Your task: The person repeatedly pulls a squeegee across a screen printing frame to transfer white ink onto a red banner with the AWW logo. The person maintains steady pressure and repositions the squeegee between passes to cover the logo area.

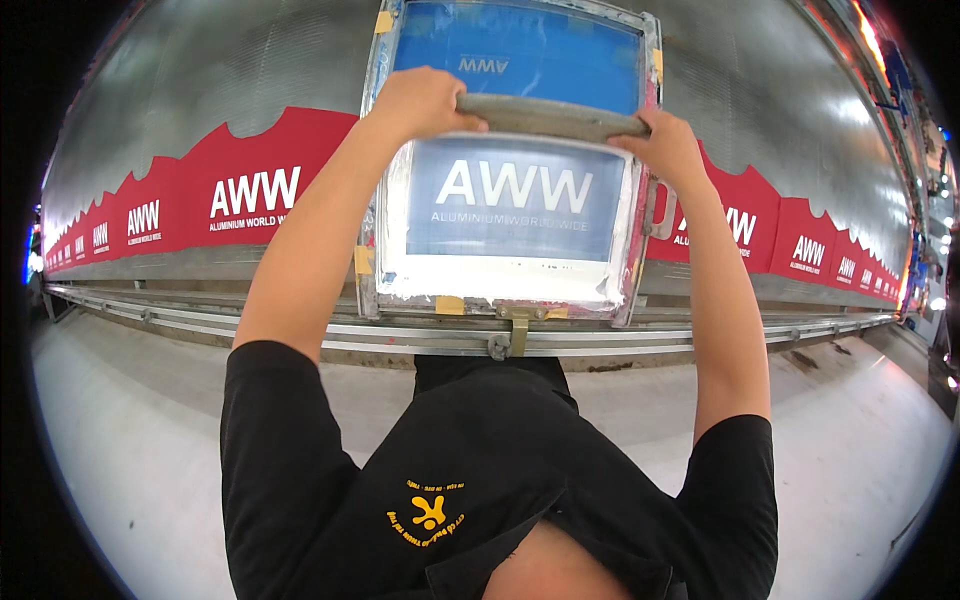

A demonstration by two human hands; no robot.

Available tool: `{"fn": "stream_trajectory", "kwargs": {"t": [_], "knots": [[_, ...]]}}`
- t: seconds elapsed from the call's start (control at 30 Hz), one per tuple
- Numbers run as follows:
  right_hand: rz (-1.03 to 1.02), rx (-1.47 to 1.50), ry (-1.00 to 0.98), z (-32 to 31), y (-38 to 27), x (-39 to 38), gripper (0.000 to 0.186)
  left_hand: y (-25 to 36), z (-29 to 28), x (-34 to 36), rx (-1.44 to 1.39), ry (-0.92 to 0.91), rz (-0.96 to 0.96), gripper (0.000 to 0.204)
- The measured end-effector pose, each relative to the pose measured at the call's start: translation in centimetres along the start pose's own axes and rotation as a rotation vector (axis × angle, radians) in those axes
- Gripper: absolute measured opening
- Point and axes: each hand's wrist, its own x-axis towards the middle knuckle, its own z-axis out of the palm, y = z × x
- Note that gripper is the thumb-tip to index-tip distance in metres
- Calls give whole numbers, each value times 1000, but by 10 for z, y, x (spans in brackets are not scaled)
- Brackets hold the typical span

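Observation:
Both of my hands grip a long grey squeegee [550, 118] laid crosswise over a screen printing frame [368, 215]. My left hand [425, 103] is closed round its left end, and my right hand [665, 148] is closed on its right end. The blade's lower edge is hidden from here. On the far side of the squeegee the mesh [520, 45] is bright blue. Nearer to me it looks paler, with large white lettering showing in it. Thick white ink [500, 282] lies along the near edge and up the sides of the mesh.
Red fabric pieces [265, 165] with white print lie in a row on the long metal table [250, 60], to both sides of the frame. A metal rail [620, 340] runs along the table's near edge, with a bracket [519, 332] at the frame. Pale floor [150, 420] lies below.

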Motion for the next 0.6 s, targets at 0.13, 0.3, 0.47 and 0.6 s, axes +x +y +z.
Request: {"fn": "stream_trajectory", "kwargs": {"t": [0.13, 0.3, 0.47, 0.6], "knots": [[-28, -122, 148, 33, 1, 22, 55, 0, 14, 21, 30, 77, -47, 60], [12, -105, 182, 40, 9, 16, 53, 5, 23, 24, 35, 143, 6, 65], [-272, -141, 307, 79, 12, -91, 39, 37, 70, -84, 29, 105, -22, 62], [-222, -6, 292, 91, -4, -169, 42, 55, 95, -156, -65, 161, 41, 62]]}}
